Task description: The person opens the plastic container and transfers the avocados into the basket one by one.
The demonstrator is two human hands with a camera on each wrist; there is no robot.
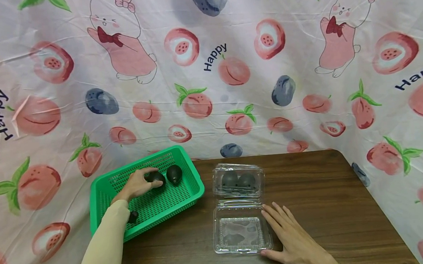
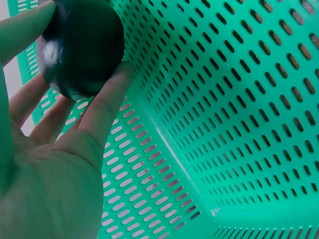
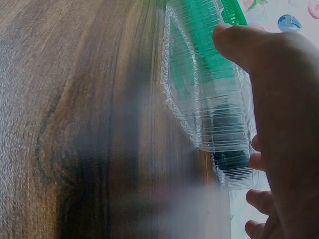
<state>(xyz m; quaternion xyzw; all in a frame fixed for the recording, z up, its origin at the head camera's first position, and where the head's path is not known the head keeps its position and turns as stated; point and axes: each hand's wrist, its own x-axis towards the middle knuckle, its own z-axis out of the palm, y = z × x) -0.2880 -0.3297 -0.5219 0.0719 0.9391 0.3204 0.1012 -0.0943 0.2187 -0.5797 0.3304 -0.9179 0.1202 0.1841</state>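
Observation:
In the green basket [image 1: 181,198], my left hand [image 1: 138,185] grips a smooth, dark round fruit [image 2: 82,47], thumb on one side and fingers on the other. A second dark fruit [image 1: 174,174] lies just right of it, and another [image 1: 133,217] is partly hidden behind my left forearm. A clear plastic clamshell box [image 1: 243,251] lies opened out on the table, with two dark fruits [image 1: 230,181] in its far half. My right hand [image 1: 288,238] rests at the right edge of the near half, fingers extended; in the right wrist view its thumb [image 3: 234,42] overlaps the clear wall.
The brown wooden table [image 1: 325,197] carries both the basket, on the left, and the clamshell box, at the middle. A fruit-and-rabbit printed cloth [image 1: 231,93] hangs behind and along both sides of the table.

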